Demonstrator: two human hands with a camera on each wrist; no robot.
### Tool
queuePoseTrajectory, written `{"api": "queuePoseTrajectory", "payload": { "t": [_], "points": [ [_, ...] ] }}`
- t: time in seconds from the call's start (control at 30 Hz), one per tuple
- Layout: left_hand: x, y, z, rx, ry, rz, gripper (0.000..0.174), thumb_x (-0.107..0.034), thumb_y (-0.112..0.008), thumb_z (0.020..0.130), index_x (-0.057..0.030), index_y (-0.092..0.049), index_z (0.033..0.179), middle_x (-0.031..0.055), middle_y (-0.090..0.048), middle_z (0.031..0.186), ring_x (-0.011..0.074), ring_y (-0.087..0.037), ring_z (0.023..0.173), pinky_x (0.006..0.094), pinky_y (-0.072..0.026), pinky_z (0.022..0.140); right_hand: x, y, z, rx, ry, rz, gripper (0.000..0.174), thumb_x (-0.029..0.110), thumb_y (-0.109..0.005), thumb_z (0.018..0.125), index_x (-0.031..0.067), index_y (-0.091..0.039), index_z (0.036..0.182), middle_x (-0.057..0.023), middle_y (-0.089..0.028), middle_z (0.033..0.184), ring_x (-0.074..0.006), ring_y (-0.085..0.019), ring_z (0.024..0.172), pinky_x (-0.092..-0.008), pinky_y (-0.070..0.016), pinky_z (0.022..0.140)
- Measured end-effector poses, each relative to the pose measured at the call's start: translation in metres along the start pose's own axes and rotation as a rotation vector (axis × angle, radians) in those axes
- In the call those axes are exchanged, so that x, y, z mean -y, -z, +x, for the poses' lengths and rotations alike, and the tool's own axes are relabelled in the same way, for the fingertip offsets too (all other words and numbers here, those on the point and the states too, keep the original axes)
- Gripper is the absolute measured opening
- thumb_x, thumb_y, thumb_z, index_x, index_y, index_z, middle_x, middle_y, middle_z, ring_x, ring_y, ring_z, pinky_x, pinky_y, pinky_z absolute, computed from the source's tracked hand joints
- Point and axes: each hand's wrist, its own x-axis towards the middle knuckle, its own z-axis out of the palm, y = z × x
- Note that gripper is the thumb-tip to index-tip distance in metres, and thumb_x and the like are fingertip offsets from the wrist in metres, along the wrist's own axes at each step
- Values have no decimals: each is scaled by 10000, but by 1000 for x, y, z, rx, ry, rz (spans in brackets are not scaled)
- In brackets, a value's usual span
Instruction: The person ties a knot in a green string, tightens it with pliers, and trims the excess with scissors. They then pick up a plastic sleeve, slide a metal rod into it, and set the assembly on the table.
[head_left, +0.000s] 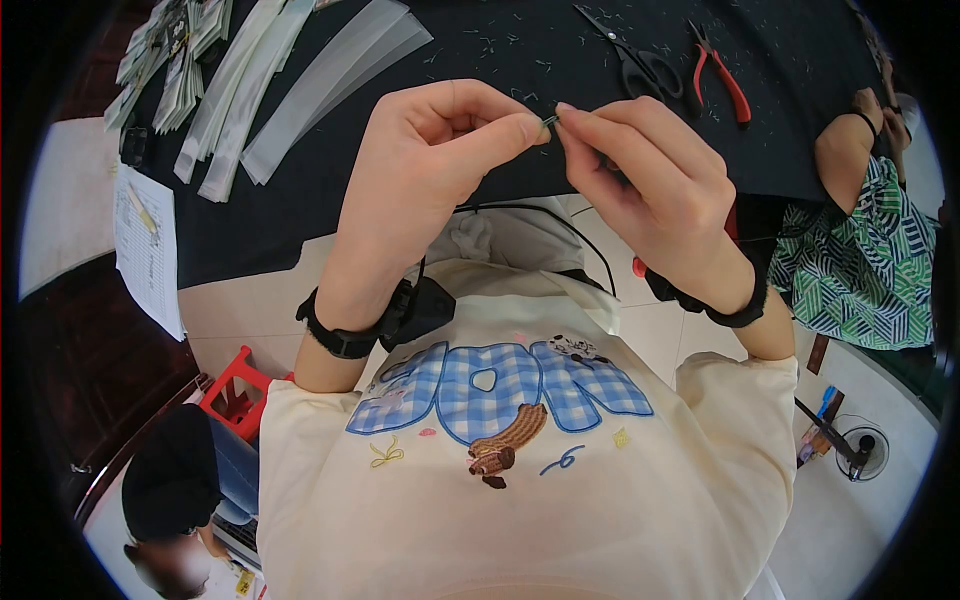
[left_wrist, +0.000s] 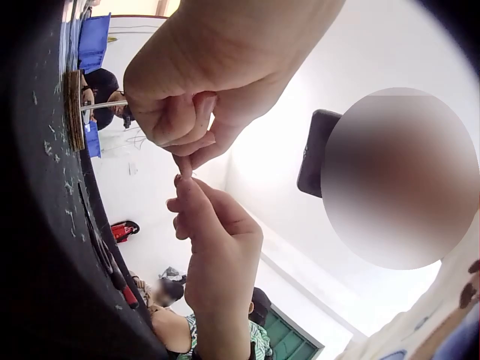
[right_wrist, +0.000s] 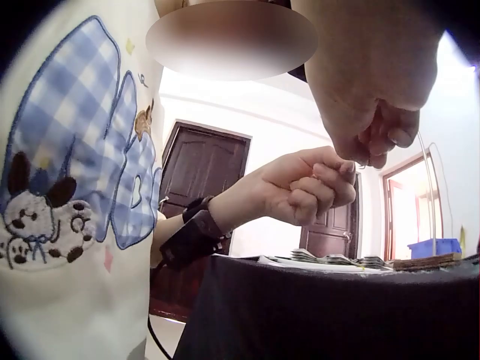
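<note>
Both hands are raised over the near edge of the black-covered table, fingertips almost meeting. The left hand [head_left: 440, 150] pinches one end of a small, thin greenish piece [head_left: 550, 121] between thumb and index finger. From the other side the right hand [head_left: 655, 180] pinches it too, its other fingers curled. In the left wrist view, the left hand [left_wrist: 202, 75] is above and the right hand [left_wrist: 221, 262] below, tips touching or nearly so. The right wrist view shows the left hand [right_wrist: 307, 187] beside the right hand [right_wrist: 375, 82]; the piece is too small to make out clearly there.
Black scissors [head_left: 640, 68] and red-handled pliers [head_left: 722, 75] lie beyond the right hand. Clear plastic strips [head_left: 330, 90] and bundled packets [head_left: 180, 70] lie at the left, near a written sheet [head_left: 145, 250]. Small green scraps dot the black cloth [head_left: 540, 70]. Another person sits at the right.
</note>
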Motion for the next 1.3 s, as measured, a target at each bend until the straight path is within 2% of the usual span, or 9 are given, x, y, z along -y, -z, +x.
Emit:
{"api": "queuePoseTrajectory", "payload": {
  "t": [0.3,0.37,0.4,0.5,0.6,0.7,1.13,1.2,1.3],
  "points": [
    [0,-1,0,-36,-4,28,128,-124,-619,772,-18,-661,831,-31,-563,615,-15,-377,477,148,-230,408,-1,-3,-1,-23,45,-10,246,-23,-686,595,-30,-602,826,-72,-526,723,-200,-535,624,-269,-446,536],
    [2,-3,1,-67,-45,43,123,-115,-605,786,3,-623,815,-78,-407,508,-10,-247,401,179,-144,378,0,-2,-1,-25,48,-20,231,-27,-683,604,-24,-601,819,-70,-532,718,-200,-539,620,-262,-446,521],
    [3,-3,1,-68,-45,43,123,-115,-605,786,3,-623,815,-78,-407,508,-10,-247,401,179,-144,378,0,-2,0,-25,48,-19,231,-27,-683,604,-24,-601,819,-70,-532,718,-200,-539,620,-262,-446,521],
    [3,-3,1,-70,-31,-1,130,-120,-601,788,5,-618,819,-78,-401,508,-11,-243,401,178,-141,377,3,1,4,1,-111,88,180,-19,-670,642,2,-613,810,-57,-549,712,-162,-539,569,-238,-433,487],
    [0,-3,0,-53,-3,-31,138,-127,-597,788,6,-615,817,-78,-391,509,-13,-239,402,177,-139,376,1,8,9,61,-349,259,115,25,-655,698,48,-641,810,-24,-571,693,-75,-507,484,-193,-392,453],
    [-1,-4,0,-50,-6,-57,145,-135,-594,785,7,-613,809,-79,-382,511,-13,-235,401,177,-136,375,3,14,11,148,-429,332,181,-30,-644,724,12,-641,901,-18,-585,768,-35,-500,592,-155,-372,516],
    [1,-3,1,-38,-81,2,136,-126,-601,780,9,-609,794,-77,-403,531,-13,-243,419,175,-141,386,4,10,13,168,-348,291,153,-19,-656,720,14,-647,869,-24,-587,785,-38,-520,593,-157,-398,512],
    [2,-3,1,-32,-100,16,130,-123,-602,779,6,-610,792,-75,-418,539,-14,-247,422,174,-142,387,4,5,13,72,-315,287,123,32,-670,690,48,-641,808,-25,-576,731,-91,-506,497,-209,-404,448],
    [2,-4,1,-43,-131,80,124,-121,-605,779,2,-610,790,-63,-462,569,-20,-256,434,177,-142,390,4,3,11,49,-251,220,127,18,-670,679,36,-632,798,-37,-572,750,-122,-524,533,-210,-410,455]
  ]
}}
